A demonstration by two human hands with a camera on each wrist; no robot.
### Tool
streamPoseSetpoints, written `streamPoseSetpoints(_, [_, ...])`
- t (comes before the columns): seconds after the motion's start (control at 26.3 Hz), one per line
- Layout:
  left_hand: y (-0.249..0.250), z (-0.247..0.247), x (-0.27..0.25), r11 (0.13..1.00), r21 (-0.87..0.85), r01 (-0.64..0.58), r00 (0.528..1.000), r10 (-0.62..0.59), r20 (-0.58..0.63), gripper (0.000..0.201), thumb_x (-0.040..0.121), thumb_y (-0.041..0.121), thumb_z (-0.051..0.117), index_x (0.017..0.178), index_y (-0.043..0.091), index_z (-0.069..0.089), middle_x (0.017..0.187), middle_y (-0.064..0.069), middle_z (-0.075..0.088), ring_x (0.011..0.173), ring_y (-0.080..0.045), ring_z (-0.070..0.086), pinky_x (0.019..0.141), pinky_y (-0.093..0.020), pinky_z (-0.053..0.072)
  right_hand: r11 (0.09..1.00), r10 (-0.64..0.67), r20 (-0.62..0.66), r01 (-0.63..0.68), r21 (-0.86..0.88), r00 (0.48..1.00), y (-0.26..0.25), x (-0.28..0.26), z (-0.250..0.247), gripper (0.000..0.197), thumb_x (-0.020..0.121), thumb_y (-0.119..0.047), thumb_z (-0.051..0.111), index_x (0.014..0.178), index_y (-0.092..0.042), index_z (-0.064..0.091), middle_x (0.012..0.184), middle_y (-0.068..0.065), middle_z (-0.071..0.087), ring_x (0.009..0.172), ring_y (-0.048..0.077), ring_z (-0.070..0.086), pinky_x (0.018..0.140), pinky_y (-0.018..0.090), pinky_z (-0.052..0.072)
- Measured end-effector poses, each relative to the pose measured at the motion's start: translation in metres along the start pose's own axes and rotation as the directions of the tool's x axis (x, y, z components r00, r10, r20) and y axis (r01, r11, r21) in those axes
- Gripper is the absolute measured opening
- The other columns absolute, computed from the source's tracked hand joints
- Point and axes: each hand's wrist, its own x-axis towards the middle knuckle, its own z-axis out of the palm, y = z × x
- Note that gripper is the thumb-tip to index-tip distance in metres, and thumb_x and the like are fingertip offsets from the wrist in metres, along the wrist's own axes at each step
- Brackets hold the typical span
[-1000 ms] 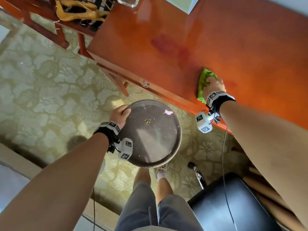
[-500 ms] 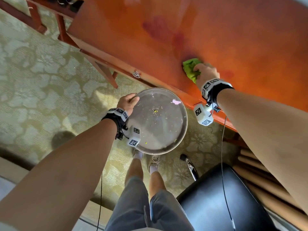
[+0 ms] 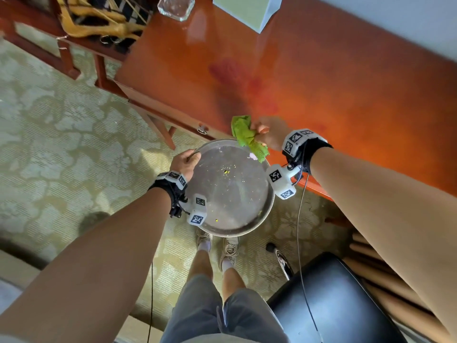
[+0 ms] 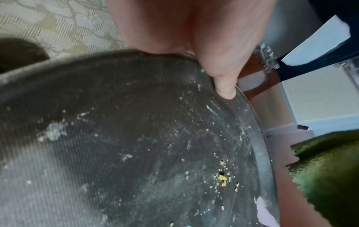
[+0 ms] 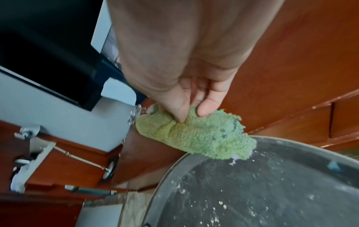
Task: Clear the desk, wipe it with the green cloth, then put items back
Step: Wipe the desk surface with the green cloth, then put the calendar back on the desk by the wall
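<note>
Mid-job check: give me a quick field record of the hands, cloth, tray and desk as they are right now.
left hand: grips the rim of the round metal tray, thumb over the edge
right hand: pinches the bunched green cloth
cloth position: at the desk's front edge, lower end hanging over the tray's far rim
tray: held below the desk edge, over the carpet; holds yellow crumbs, pale dust, a pinkish scrap
desk: reddish, glossy, with a darker smear; a glass item and a pale green box at the far end

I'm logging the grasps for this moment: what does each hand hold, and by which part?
The left hand grips the round metal tray by its rim. The right hand pinches the green cloth by its bunched top.
</note>
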Motion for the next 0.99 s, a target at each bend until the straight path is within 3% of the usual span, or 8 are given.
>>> streamPoseSetpoints(0.08, [0.017,-0.013,-0.009,0.999,-0.042,0.006,0.999,-0.008,-0.039,0.027,0.098,0.024,0.055,0.108,0.001,0.066,0.076,-0.003,0.060,0.076,-0.020,0.053,0.058,-0.005,0.038,0.998,-0.012,-0.034,0.014,0.061,0.999,-0.009,-0.011,-0.012,0.025,0.088,-0.001,0.065,0.109,-0.015,0.063,0.109,0.002,0.059,0.071,0.009,0.053,0.054,0.017,0.038])
streamPoseSetpoints(0.19, [0.038,-0.029,-0.018,0.994,-0.103,0.032,0.996,-0.041,-0.085,0.024,0.098,0.025,0.055,0.110,0.009,0.068,0.098,-0.006,0.067,0.100,-0.025,0.059,0.085,-0.022,0.043,0.995,-0.021,-0.046,0.025,0.096,0.999,-0.024,-0.024,-0.022,0.026,0.089,-0.001,0.064,0.112,-0.013,0.063,0.106,0.001,0.059,0.070,0.009,0.053,0.054,0.016,0.037])
streamPoseSetpoints(0.34, [0.074,-0.063,-0.031,0.993,-0.121,-0.002,0.982,-0.021,-0.189,0.032,0.100,0.023,0.051,0.123,0.004,0.063,0.116,-0.013,0.066,0.112,-0.029,0.059,0.091,-0.028,0.042,0.987,-0.111,-0.047,0.116,0.108,0.993,-0.065,-0.044,-0.032,0.025,0.087,-0.001,0.065,0.107,-0.016,0.065,0.103,0.002,0.064,0.080,0.016,0.060,0.066,0.021,0.047])
streamPoseSetpoints(0.5, [0.097,-0.097,-0.032,0.976,-0.216,0.001,0.961,-0.061,-0.269,0.035,0.102,0.024,0.047,0.130,0.005,0.057,0.120,-0.010,0.062,0.117,-0.028,0.056,0.094,-0.029,0.041,0.987,-0.109,-0.172,0.128,0.102,0.979,-0.103,-0.045,-0.045,0.024,0.084,-0.008,0.065,0.081,-0.032,0.064,0.086,-0.010,0.067,0.084,0.015,0.065,0.077,0.028,0.054])
streamPoseSetpoints(0.61, [0.108,-0.127,-0.019,0.962,-0.273,-0.003,0.941,-0.090,-0.325,0.036,0.102,0.024,0.047,0.128,0.002,0.059,0.102,-0.007,0.063,0.109,-0.031,0.057,0.087,-0.028,0.039,0.983,-0.162,-0.012,0.163,0.083,0.987,-0.128,-0.043,-0.050,0.015,0.086,-0.017,0.065,0.097,-0.027,0.068,0.093,-0.006,0.069,0.081,0.014,0.069,0.069,0.024,0.058])
streamPoseSetpoints(0.69, [0.112,-0.142,-0.005,0.951,-0.309,0.012,0.934,-0.121,-0.337,0.037,0.102,0.024,0.046,0.131,0.003,0.057,0.112,-0.012,0.064,0.112,-0.032,0.056,0.089,-0.030,0.039,0.985,-0.167,0.054,0.165,0.038,0.984,-0.138,-0.034,-0.049,0.019,0.088,-0.020,0.065,0.107,-0.022,0.068,0.098,-0.003,0.071,0.081,0.013,0.070,0.070,0.024,0.059])
streamPoseSetpoints(0.8, [0.113,-0.165,0.022,0.955,-0.297,0.021,0.942,-0.118,-0.315,0.037,0.102,0.026,0.046,0.133,0.008,0.056,0.131,-0.014,0.058,0.123,-0.033,0.052,0.096,-0.030,0.038,0.990,-0.104,-0.118,0.091,-0.108,0.988,-0.152,-0.006,-0.053,0.020,0.093,-0.021,0.055,0.104,-0.020,0.071,0.103,0.001,0.072,0.089,0.020,0.069,0.081,0.032,0.058])
streamPoseSetpoints(0.99, [0.109,-0.218,0.101,0.975,-0.214,0.055,0.972,-0.101,-0.214,0.038,0.102,0.035,0.044,0.131,0.014,0.058,0.124,-0.008,0.061,0.115,-0.031,0.057,0.097,-0.036,0.044,0.966,0.155,-0.195,-0.190,-0.176,0.968,-0.170,0.061,-0.058,0.035,0.100,-0.023,0.045,0.131,-0.019,0.060,0.130,0.003,0.062,0.112,0.025,0.062,0.090,0.031,0.052])
